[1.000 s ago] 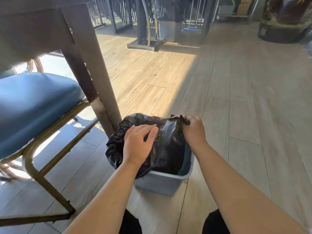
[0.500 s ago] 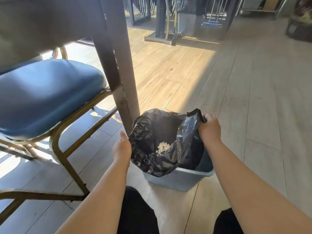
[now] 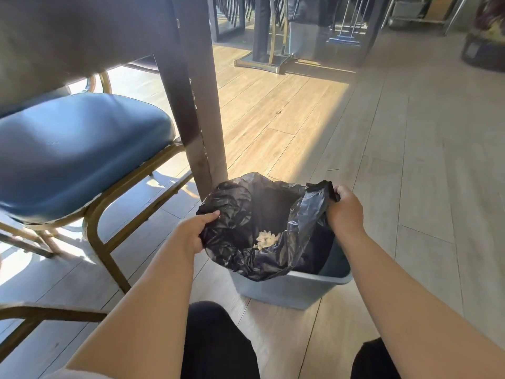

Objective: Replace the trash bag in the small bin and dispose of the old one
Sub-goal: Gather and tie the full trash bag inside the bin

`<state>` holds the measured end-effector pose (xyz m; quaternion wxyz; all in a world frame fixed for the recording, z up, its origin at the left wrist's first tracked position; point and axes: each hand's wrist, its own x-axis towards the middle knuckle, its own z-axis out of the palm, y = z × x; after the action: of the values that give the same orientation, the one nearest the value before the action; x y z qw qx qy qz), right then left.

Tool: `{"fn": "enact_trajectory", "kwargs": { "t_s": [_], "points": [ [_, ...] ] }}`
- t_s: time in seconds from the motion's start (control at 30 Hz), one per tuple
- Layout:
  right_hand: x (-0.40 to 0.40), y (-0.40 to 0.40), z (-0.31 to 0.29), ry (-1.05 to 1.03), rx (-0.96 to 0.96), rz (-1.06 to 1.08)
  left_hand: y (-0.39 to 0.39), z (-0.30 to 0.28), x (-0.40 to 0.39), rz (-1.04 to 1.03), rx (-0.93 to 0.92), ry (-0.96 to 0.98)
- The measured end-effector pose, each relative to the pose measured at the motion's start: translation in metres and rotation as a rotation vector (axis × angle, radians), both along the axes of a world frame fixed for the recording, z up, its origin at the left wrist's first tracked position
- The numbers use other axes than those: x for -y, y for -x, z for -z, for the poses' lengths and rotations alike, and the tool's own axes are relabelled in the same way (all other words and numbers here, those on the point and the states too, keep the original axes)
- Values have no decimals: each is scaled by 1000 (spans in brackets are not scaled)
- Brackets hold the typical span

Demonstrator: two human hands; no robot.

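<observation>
Black plastic is bunching between two hands as the old trash bag (image 3: 262, 222) is being freed from the small grey bin (image 3: 289, 285), which is sitting on the floor beside a dark table leg (image 3: 196, 105). Left hand (image 3: 191, 233) is pinching the bag's near-left edge, thumb over the film and fingers curled beneath it. Right hand (image 3: 345, 210) is closing in a fist around the gathered right-hand edge, held above the rim. Holding opposite sides like this is probably keeping the mouth wide and level so the crumpled white paper (image 3: 266, 238) inside is not spilling out. Most of the bag is still lying inside the bin. A blue padded chair (image 3: 76, 151) is standing to the left.
</observation>
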<state>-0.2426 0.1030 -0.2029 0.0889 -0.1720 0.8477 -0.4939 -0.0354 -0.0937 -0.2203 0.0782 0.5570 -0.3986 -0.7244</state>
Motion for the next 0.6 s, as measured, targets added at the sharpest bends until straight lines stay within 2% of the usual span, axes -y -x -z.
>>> {"fn": "enact_trajectory", "kwargs": {
  "t_s": [0.07, 0.13, 0.2, 0.33, 0.43, 0.5, 0.6],
  "points": [
    [-1, -1, -5, 16, -4, 16, 2, -3, 4, -38, -20, 172],
    [-3, -1, -8, 28, 0, 22, 5, -11, -1, -31, -93, 230],
    [-6, -1, -10, 31, 10, 17, 8, -17, -5, -24, -146, 188],
    [-10, -1, -14, 21, 16, -7, 10, -20, -1, -127, -104, 114],
    [-13, -2, -16, 25, 29, -10, 16, -30, 7, -199, -227, 21],
    [-14, -1, -17, 22, 29, -11, 23, -37, 11, -178, -195, 24],
    [-13, -1, -17, 22, 23, -21, 39, -44, 11, -3, -25, 172]
  ]
}}
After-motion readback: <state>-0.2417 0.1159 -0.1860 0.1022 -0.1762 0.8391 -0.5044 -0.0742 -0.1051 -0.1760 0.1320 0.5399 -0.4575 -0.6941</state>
